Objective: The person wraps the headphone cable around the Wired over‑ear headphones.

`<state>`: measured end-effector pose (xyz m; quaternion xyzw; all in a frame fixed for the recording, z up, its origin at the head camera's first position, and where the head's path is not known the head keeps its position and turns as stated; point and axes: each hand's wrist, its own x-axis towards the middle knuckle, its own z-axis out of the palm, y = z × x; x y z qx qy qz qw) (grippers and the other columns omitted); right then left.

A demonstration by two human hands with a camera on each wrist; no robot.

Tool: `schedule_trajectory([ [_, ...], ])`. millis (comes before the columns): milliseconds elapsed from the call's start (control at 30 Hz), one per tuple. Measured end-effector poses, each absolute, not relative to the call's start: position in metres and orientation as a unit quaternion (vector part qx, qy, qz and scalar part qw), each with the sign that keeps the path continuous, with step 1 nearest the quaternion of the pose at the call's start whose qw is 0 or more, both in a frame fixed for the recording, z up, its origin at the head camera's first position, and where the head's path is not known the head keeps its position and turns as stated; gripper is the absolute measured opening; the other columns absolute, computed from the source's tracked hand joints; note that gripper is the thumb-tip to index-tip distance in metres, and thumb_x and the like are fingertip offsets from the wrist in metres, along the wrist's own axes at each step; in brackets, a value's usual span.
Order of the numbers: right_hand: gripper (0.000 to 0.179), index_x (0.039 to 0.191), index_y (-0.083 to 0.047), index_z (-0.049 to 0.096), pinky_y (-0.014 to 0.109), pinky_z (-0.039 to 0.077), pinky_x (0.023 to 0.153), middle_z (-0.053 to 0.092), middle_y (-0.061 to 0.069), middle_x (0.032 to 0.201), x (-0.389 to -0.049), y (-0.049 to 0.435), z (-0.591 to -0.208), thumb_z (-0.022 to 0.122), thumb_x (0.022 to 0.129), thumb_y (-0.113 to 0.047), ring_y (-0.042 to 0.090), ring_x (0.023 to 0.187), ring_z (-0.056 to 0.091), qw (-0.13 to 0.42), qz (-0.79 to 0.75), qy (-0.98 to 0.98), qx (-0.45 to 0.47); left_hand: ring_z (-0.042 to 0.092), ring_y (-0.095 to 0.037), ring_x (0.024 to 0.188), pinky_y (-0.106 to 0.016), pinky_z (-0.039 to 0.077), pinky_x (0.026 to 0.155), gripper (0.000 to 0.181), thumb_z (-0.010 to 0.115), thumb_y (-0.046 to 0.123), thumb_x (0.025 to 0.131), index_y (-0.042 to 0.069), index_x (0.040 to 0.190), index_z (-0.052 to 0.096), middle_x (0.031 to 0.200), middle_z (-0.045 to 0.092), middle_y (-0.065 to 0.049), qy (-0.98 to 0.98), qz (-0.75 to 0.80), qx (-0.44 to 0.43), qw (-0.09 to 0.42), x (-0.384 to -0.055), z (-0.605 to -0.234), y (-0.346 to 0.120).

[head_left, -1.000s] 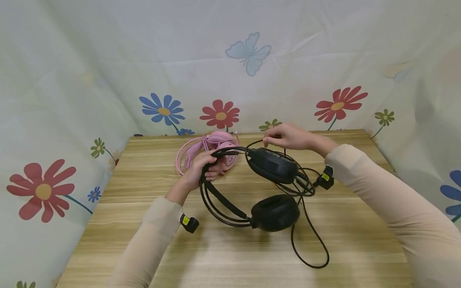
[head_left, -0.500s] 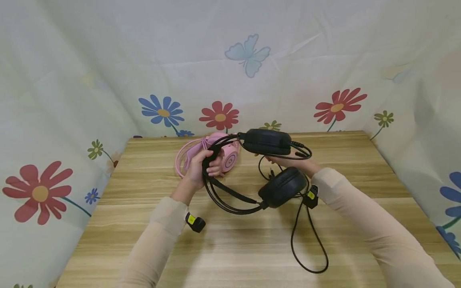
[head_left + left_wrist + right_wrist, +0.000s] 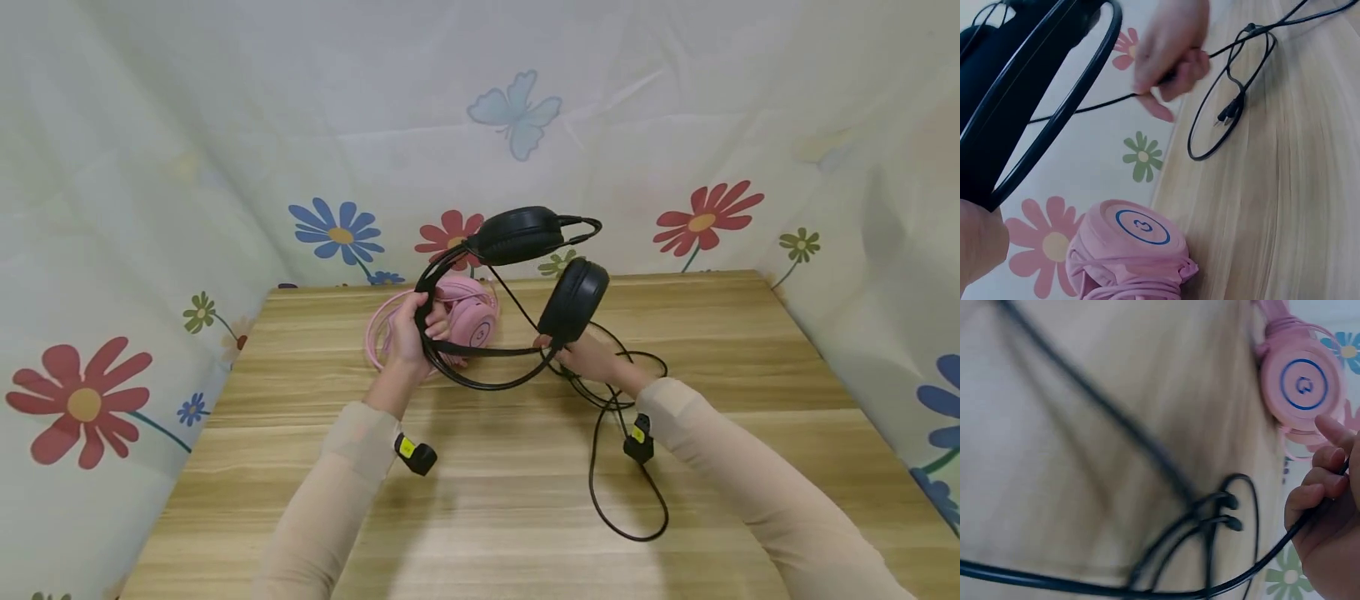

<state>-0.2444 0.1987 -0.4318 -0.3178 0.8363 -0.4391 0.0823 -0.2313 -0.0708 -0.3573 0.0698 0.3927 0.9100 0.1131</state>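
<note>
My left hand (image 3: 407,337) grips the headband of a pair of black headphones (image 3: 521,236), lifted above the table with its two ear cups toward the right. Below the lower ear cup, my right hand (image 3: 591,358) holds the black headphone cable (image 3: 1107,105); its fingers curl round it in the right wrist view. From that hand the cable runs up to the headphones on one side and down to loose loops on the other. Two plugs (image 3: 1229,114) at a cable end show in the left wrist view. Part of the right hand is hidden behind the lower ear cup.
Pink headphones (image 3: 474,327) wrapped in their own cord lie at the back of the wooden table (image 3: 480,533), behind my left hand. A flower-printed cloth (image 3: 600,150) hangs behind and at both sides.
The black headphones have risen and turned upward in my left hand. My right hand has moved down from the upper ear cup to below the lower one, drawing the cable along.
</note>
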Motion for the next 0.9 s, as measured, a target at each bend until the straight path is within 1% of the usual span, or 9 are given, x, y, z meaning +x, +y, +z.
schedule_trajectory([
  [67, 0.027, 0.109, 0.001, 0.06, 0.031, 0.042, 0.066, 0.062, 0.018, 0.088, -0.245, 0.198, -0.441, 0.038, 0.098, -0.009, 0.018, 0.065, 0.05, 0.084, -0.401, 0.861, -0.3, 0.024, -0.001, 0.039, -0.012, 0.022, 0.037, 0.019, 0.022, 0.015, 0.091, 0.008, 0.088, 0.039, 0.053, 0.025, 0.009, 0.388, 0.916, 0.056, 0.092, -0.233, -0.355, -0.07],
  [133, 0.03, 0.107, -0.005, 0.063, 0.028, 0.038, 0.061, 0.062, 0.012, 0.082, -0.24, 0.198, -0.442, 0.036, 0.1, -0.018, 0.009, 0.06, 0.041, 0.08, -0.373, 0.877, -0.292, 0.024, 0.0, 0.039, -0.011, 0.022, 0.037, 0.018, 0.024, 0.014, 0.091, 0.007, 0.087, 0.04, 0.053, 0.025, 0.009, 0.382, 0.92, 0.043, 0.074, -0.235, -0.354, -0.071],
  [200, 0.033, 0.107, -0.006, 0.063, 0.029, 0.037, 0.061, 0.058, 0.01, 0.077, -0.236, 0.198, -0.443, 0.034, 0.1, -0.022, 0.01, 0.06, 0.039, 0.084, -0.364, 0.883, -0.284, 0.024, 0.0, 0.039, -0.011, 0.021, 0.037, 0.018, 0.026, 0.014, 0.09, 0.007, 0.086, 0.042, 0.053, 0.026, 0.009, 0.382, 0.922, 0.028, 0.058, -0.237, -0.354, -0.072],
  [367, 0.033, 0.104, -0.006, 0.064, 0.03, 0.039, 0.065, 0.06, 0.009, 0.083, -0.228, 0.197, -0.439, 0.034, 0.1, -0.019, 0.014, 0.063, 0.043, 0.065, -0.352, 0.886, -0.293, 0.024, -0.001, 0.04, -0.013, 0.021, 0.037, 0.02, 0.03, 0.013, 0.089, 0.009, 0.081, 0.049, 0.053, 0.027, 0.009, 0.416, 0.909, -0.004, 0.03, -0.239, -0.357, -0.077],
  [433, 0.032, 0.102, -0.006, 0.065, 0.031, 0.043, 0.067, 0.064, 0.007, 0.09, -0.225, 0.196, -0.437, 0.036, 0.1, -0.019, 0.016, 0.069, 0.053, 0.056, -0.348, 0.885, -0.306, 0.024, -0.001, 0.039, -0.014, 0.021, 0.037, 0.019, 0.031, 0.013, 0.088, 0.009, 0.079, 0.048, 0.054, 0.026, 0.008, 0.431, 0.902, -0.014, 0.02, -0.24, -0.359, -0.078],
  [533, 0.031, 0.1, -0.008, 0.066, 0.03, 0.045, 0.068, 0.066, 0.006, 0.098, -0.219, 0.196, -0.434, 0.037, 0.1, -0.02, 0.017, 0.075, 0.058, 0.055, -0.34, 0.883, -0.318, 0.024, -0.001, 0.039, -0.015, 0.02, 0.037, 0.015, 0.032, 0.012, 0.087, 0.01, 0.079, 0.044, 0.053, 0.026, 0.008, 0.457, 0.889, -0.023, -0.004, -0.242, -0.36, -0.079],
  [667, 0.028, 0.097, -0.014, 0.064, 0.026, 0.04, 0.059, 0.064, 0.001, 0.088, -0.209, 0.2, -0.423, 0.038, 0.099, -0.024, 0.01, 0.058, 0.046, 0.059, -0.325, 0.89, -0.314, 0.025, -0.002, 0.039, -0.016, 0.021, 0.037, 0.01, 0.035, 0.008, 0.086, 0.006, 0.082, 0.043, 0.053, 0.028, 0.005, 0.491, 0.869, -0.034, -0.059, -0.246, -0.361, -0.083],
  [733, 0.024, 0.094, -0.017, 0.063, 0.026, 0.04, 0.057, 0.062, -0.002, 0.083, -0.205, 0.203, -0.416, 0.041, 0.098, -0.024, 0.007, 0.055, 0.041, 0.052, -0.322, 0.891, -0.315, 0.026, -0.003, 0.04, -0.017, 0.021, 0.038, 0.01, 0.036, 0.007, 0.085, 0.004, 0.083, 0.045, 0.053, 0.029, 0.004, 0.505, 0.858, -0.043, -0.083, -0.248, -0.362, -0.086],
  [900, 0.015, 0.085, -0.02, 0.059, 0.023, 0.04, 0.055, 0.058, -0.002, 0.074, -0.196, 0.212, -0.396, 0.047, 0.096, -0.019, 0.002, 0.055, 0.041, 0.011, -0.32, 0.881, -0.35, 0.026, -0.005, 0.041, -0.019, 0.022, 0.039, 0.011, 0.039, 0.009, 0.085, 0.005, 0.082, 0.049, 0.052, 0.029, 0.004, 0.537, 0.834, -0.059, -0.111, -0.248, -0.363, -0.093],
])
